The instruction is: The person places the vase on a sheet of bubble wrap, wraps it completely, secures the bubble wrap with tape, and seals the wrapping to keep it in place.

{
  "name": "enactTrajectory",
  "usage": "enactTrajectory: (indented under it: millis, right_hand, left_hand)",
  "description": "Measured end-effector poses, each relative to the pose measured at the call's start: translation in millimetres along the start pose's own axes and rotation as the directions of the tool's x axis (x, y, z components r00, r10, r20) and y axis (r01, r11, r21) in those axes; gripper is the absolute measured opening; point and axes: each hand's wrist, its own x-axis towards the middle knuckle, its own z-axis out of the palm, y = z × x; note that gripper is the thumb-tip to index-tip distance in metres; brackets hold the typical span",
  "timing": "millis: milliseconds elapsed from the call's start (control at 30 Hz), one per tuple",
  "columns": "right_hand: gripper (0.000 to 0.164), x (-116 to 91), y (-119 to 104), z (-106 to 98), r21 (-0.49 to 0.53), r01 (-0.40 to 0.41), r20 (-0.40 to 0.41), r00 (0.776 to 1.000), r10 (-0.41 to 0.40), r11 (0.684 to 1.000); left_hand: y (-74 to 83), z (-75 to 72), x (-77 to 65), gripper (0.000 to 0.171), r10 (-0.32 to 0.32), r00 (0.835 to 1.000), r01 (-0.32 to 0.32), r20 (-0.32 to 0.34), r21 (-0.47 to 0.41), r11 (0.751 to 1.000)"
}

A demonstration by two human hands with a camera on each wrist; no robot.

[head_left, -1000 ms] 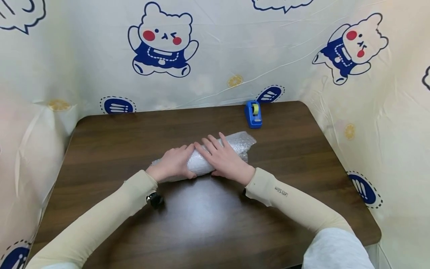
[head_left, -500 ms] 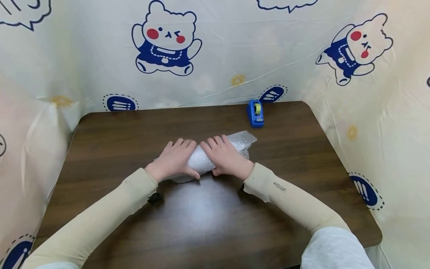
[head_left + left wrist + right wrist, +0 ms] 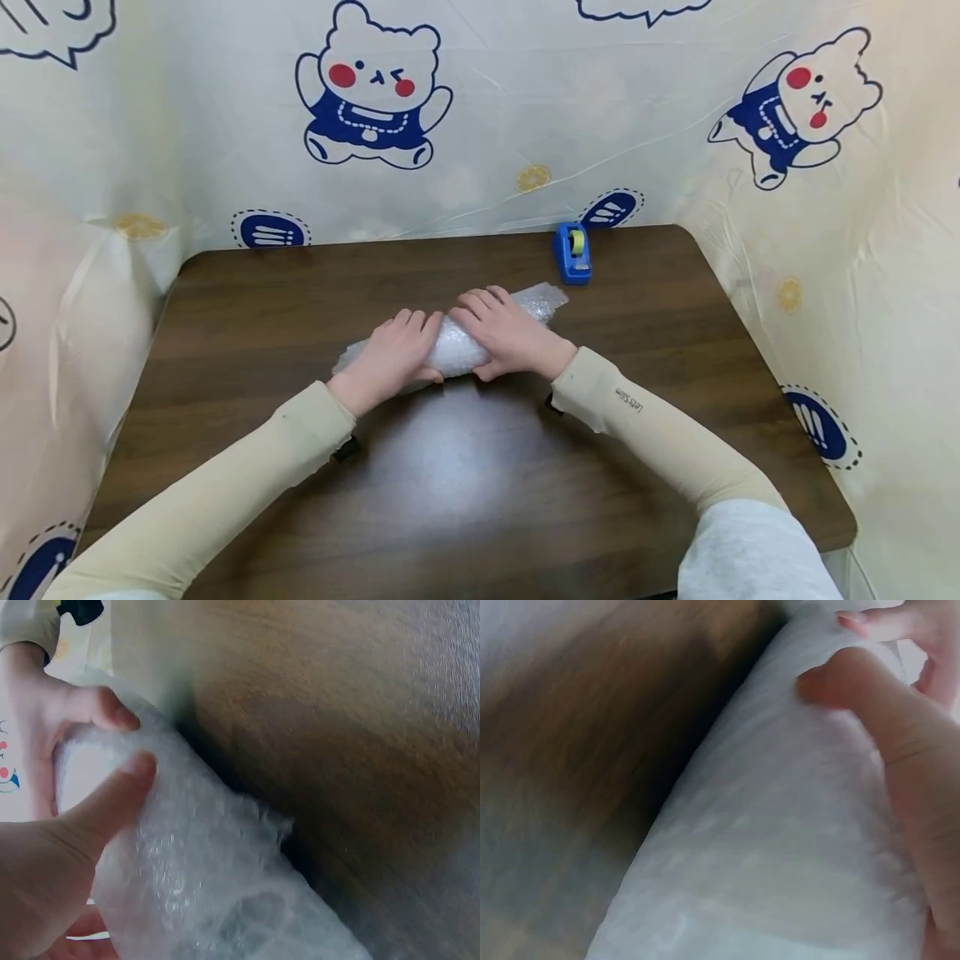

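A roll of bubble wrap (image 3: 456, 348) lies slantwise on the brown table, its right end farther back. Whatever may be inside it is hidden. My left hand (image 3: 388, 358) grips the left part, fingers over the far side and thumb along the near side. To the right, my right hand (image 3: 513, 333) holds the roll the same way, fingertips close to the left hand's. In the left wrist view, the left thumb (image 3: 112, 801) presses on the clear bubbly sheet (image 3: 202, 847), which ends in a ragged edge. The right wrist view shows the right thumb (image 3: 855, 682) against the roll's smooth side (image 3: 765, 825).
A blue tape dispenser (image 3: 573, 254) with a yellowish roll stands near the table's back edge, right of centre. Pale sheeting with printed bears (image 3: 367, 92) hangs behind and beside the table (image 3: 450, 508).
The fingers of both hands, straighter a second ago, have curled farther over the bubble wrap. The roll has turned and shifted slightly away from the person.
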Motion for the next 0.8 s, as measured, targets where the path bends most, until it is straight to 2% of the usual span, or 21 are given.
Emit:
enactTrajectory:
  millis: [133, 233, 367, 467, 567, 667, 800]
  right_hand:
    - [0.095, -5, -2, 1, -0.058, -0.022, -0.013, 1.000, 0.021, 0.998]
    - [0.106, -8, -9, 3, -0.111, -0.064, -0.033, 0.998, 0.061, 0.992]
    - [0.115, -7, -18, 6, -0.194, -0.136, -0.075, 0.989, 0.123, 0.971]
    - [0.109, -5, -20, 6, -0.231, -0.155, -0.092, 0.986, 0.137, 0.961]
    - [0.103, -4, -18, 4, -0.238, -0.135, -0.106, 0.988, 0.113, 0.962]
    - [0.099, -4, -12, -2, -0.217, -0.107, -0.092, 0.992, 0.088, 0.970]
    - [0.097, -9, -6, -10, -0.155, -0.075, -0.018, 0.997, 0.073, 0.985]
  left_hand:
    - [1.4, -0.8, -1.0, 0.088, 0.009, 1.000, -0.009, -0.016, 0.003, 1.000]
    - [3.3, 1.0, -0.9, 0.089, 0.026, 0.999, -0.026, -0.021, 0.016, 1.000]
    - [5.8, 8.1, -2.0, 0.103, 0.008, 1.000, -0.007, -0.011, 0.030, 1.000]
    - [5.9, 13.4, -4.0, 0.113, -0.021, 0.999, 0.023, -0.027, 0.057, 0.998]
    - [4.3, 16.1, -4.3, 0.113, -0.001, 0.998, 0.006, -0.066, 0.084, 0.996]
    - [2.5, 15.2, -3.9, 0.107, 0.026, 0.997, -0.024, -0.071, 0.024, 0.999]
    - [2.0, 10.8, -4.3, 0.099, 0.055, 0.998, -0.052, 0.015, -0.128, 0.990]
